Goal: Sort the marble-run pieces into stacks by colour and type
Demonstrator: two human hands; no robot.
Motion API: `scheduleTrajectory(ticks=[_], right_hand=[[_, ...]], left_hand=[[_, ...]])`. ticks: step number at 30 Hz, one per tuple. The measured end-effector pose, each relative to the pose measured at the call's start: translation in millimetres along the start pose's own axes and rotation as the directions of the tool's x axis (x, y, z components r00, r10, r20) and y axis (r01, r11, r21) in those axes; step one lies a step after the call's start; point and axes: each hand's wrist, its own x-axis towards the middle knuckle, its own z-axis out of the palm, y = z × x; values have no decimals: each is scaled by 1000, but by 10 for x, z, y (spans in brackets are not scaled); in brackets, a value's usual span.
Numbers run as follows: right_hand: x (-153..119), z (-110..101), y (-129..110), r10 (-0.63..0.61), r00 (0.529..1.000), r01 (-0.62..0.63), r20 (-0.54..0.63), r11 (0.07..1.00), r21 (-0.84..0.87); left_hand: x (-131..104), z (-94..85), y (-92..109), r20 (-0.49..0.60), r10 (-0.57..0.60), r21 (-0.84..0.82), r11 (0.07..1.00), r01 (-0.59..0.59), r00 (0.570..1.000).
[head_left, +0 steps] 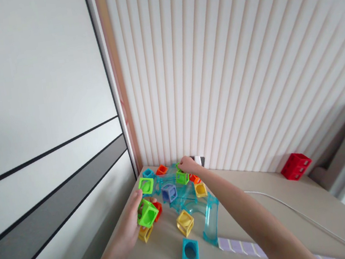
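My left hand [132,215] is closed around a bright green open-sided cube block [147,213], holding it above the table's left part. My right hand [187,164] reaches to the far end, fingers pinched on a green piece at the top of another green cube block [182,177]. Its fingertips are partly hidden. Around them lie clear teal track pieces [187,194], a purple cube block [169,193], a yellow cube block [200,189] and an orange cube block [161,169]. Another green cube block [146,185] sits just beyond my left hand.
Nearer me are a yellow block [185,222], a teal block [190,253] and a curved teal chute [210,221]. A red block [296,166] stands at the right by the ribbed wall [216,75]. A white cable [302,216] crosses the table [237,215].
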Motion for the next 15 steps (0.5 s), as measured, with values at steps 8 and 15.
scheduleTrajectory(ticks=[8,15], right_hand=[[-155,44,55,-48,994,47,-101,999,-13],[-619,-55,-144,-230,947,242,-224,970,28]], left_hand=[[9,48,-60,29,7,24,1000,-8,1000],[51,63,-101,67,134,195,970,-145,989]])
